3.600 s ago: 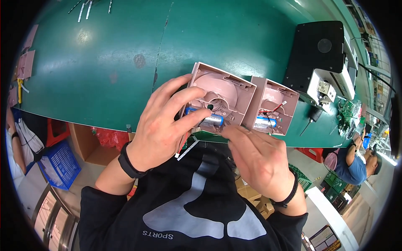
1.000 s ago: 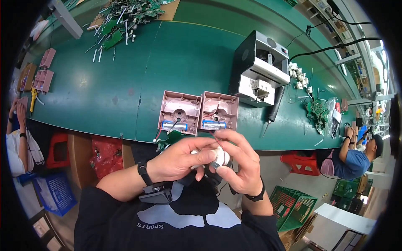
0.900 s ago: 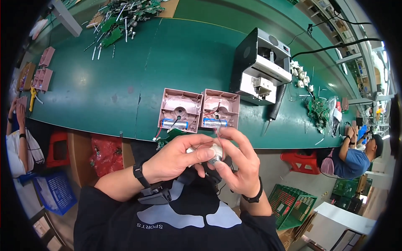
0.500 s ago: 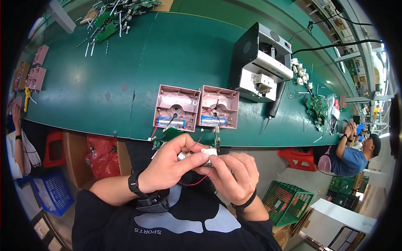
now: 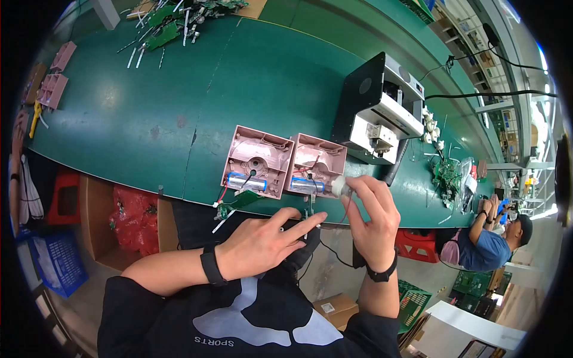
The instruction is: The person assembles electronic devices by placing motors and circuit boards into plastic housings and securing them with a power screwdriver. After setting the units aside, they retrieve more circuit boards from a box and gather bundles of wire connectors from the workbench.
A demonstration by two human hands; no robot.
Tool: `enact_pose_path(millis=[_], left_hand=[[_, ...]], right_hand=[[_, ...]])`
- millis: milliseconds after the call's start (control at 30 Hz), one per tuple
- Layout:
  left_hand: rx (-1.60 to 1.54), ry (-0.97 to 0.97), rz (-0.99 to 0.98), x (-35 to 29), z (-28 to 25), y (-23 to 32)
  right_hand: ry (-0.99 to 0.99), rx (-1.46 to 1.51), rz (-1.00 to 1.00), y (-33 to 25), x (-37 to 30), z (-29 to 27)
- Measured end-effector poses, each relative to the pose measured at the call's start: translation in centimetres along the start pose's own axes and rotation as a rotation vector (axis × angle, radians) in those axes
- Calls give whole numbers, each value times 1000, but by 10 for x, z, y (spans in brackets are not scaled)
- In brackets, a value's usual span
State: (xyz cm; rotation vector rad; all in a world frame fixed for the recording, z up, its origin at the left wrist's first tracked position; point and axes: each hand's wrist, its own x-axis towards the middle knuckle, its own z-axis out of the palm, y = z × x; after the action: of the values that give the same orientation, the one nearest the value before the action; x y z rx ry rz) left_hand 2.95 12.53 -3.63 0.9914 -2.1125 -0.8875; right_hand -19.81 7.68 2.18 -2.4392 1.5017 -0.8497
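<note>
White rounded part (image 5: 339, 185) is held at the near right corner of the right pink housing (image 5: 320, 156), just over or against its wall; contact cannot be told. It is pinched in the right hand (image 5: 377, 218), thumb and fingers closed on its right end. Left hand (image 5: 256, 241) is placed at the worktop (image 5: 149, 119) edge, thumb and forefinger spread around a narrow green board (image 5: 308, 210); whether the board is gripped cannot be told, the tips being partly hidden.

Handling, as judged: white part probably light, shell stiff and smooth, liable to slip or roll if pinched at one end only. Best taken by the sides of its body. Thin wire (image 5: 347, 209) beneath looks soft and easily strained; not to be used as a handle. Narrow board likely stiff but fragile, best held by its edges.

Nearby: left pink housing (image 5: 259, 154) is set beside the right one, open side up. A blue cell is seated in each: left cell (image 5: 246, 182), right cell (image 5: 307, 186).
</note>
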Motion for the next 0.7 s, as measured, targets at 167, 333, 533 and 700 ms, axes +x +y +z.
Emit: enact_pose_path(millis=[167,333,533,700], left_hand=[[165,-168,-73,10,4,5],[177,-119,-43,8,6,4],[158,-86,-49,3,0,5],[183,-47,-77,2,-1,7]], right_hand=[[-115,63,17,7,10,11],[-151,95,2,11,15,21],[-195,79,-69,9,22,29],[-215,49,-110,11,20,35]])
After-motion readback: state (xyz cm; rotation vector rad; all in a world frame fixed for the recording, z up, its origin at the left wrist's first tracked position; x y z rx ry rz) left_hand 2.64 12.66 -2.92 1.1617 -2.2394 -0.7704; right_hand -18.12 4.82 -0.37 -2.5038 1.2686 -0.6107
